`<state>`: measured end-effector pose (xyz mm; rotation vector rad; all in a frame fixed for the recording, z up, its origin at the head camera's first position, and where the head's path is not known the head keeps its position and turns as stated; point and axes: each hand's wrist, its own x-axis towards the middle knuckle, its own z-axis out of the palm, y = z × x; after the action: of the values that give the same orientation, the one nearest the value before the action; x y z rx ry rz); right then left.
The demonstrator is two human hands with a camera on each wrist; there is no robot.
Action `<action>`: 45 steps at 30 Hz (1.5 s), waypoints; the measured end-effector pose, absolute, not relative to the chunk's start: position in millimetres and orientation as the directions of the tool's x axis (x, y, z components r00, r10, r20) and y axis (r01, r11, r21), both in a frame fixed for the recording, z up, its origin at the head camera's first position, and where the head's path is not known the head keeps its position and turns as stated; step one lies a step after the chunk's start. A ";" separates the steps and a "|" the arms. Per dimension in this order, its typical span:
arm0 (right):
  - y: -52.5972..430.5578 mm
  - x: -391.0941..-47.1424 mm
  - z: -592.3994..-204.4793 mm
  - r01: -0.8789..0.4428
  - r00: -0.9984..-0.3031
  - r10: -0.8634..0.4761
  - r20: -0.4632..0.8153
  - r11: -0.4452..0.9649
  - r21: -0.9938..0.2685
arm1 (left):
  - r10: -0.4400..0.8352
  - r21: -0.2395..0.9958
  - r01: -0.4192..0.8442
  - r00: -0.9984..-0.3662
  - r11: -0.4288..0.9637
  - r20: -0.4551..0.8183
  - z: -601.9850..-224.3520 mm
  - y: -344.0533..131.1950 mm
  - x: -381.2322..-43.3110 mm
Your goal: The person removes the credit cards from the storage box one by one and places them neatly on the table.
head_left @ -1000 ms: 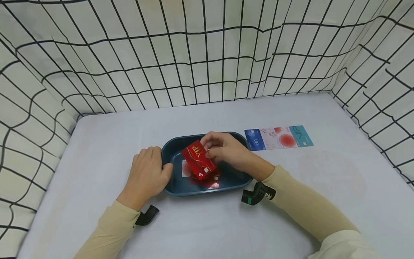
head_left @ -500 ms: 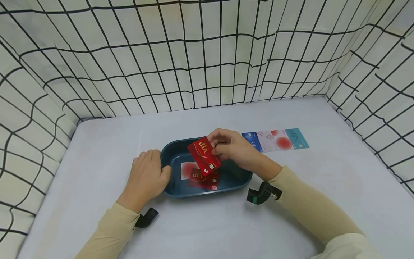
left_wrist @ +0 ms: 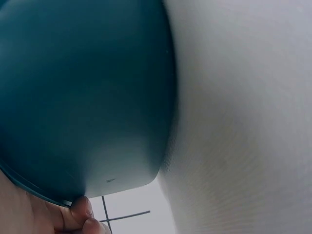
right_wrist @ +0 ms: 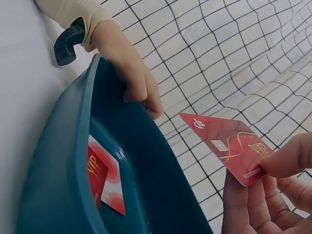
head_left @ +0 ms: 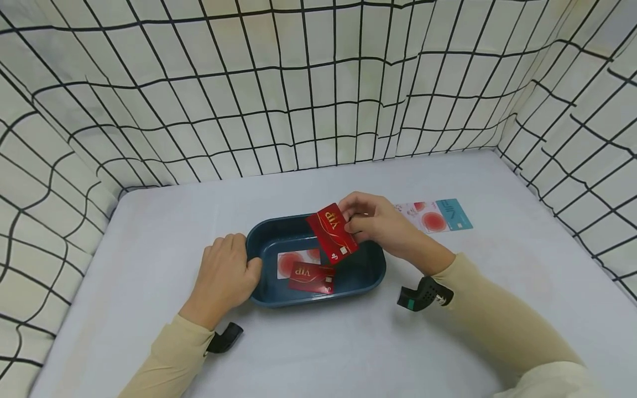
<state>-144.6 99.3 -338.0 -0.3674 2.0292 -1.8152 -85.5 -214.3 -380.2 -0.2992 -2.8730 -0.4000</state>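
My right hand [head_left: 380,221] pinches a red VIP card [head_left: 332,232] by one edge, between thumb and fingers, tilted above the right part of a dark blue tray [head_left: 355,277]. Its chip and gold lettering show in the right wrist view. My left hand [head_left: 224,276] grips the tray's left end, with the thumb over the rim; in the left wrist view the fingertips [left_wrist: 83,208] touch that rim from outside. Inside the tray, another red VIP card [head_left: 311,277] partly overlaps a white card with pink-red circles [head_left: 288,264].
Behind my right hand, a pink-and-white card [head_left: 430,217] and a teal VIP card [head_left: 457,214] lie side by side on the white table [head_left: 318,354]. White walls with a black grid [head_left: 318,110] enclose the table's back and sides.
My right hand has lifted the red card and carried it rightward, uncovering the two cards in the tray. It now hides the blue card on the table. My left hand keeps its hold.
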 end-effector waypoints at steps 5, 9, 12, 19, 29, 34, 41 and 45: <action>113.0 -146.1 -336.4 0.075 -0.908 -0.398 -0.128 0.144 -0.987 | 0.168 0.242 0.232 -0.951 0.942 0.260 -379.9 -213.1 -85.2; 123.6 -147.4 -334.8 0.078 -0.919 -0.376 -0.122 0.130 -0.988 | 0.166 0.245 0.234 -0.948 0.941 0.271 -379.7 -212.6 -85.2; 131.8 -147.8 -333.0 0.084 -0.927 -0.355 -0.121 0.118 -0.989 | 0.163 0.247 0.231 -0.950 0.941 0.267 -380.0 -212.7 -85.1; 151.7 -149.1 -328.7 0.083 -0.945 -0.307 -0.108 0.091 -0.992 | 0.158 0.247 0.221 -0.955 0.943 0.250 -380.9 -212.2 -85.4; 181.9 -150.5 -322.6 0.066 -0.964 -0.249 -0.088 0.095 -0.993 | 0.160 0.246 0.222 -0.955 0.944 0.248 -380.1 -211.4 -85.6; 194.2 -151.7 -322.6 0.069 -0.968 -0.234 -0.087 0.084 -0.994 | 0.154 0.251 0.218 -0.956 0.943 0.250 -380.0 -211.5 -85.0; 210.1 -154.4 -326.7 0.072 -0.979 -0.183 -0.085 0.074 -0.995 | 0.148 0.257 0.208 -0.960 0.944 0.236 -380.6 -211.1 -84.6; 220.5 -155.7 -330.0 0.070 -0.985 -0.156 -0.080 0.070 -0.995 | 0.148 0.256 0.207 -0.962 0.944 0.231 -379.7 -210.6 -84.8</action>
<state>-155.7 220.5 -330.0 -0.0881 2.1699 -2.0347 -84.8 -210.6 -379.7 -0.2666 -2.8900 -0.4140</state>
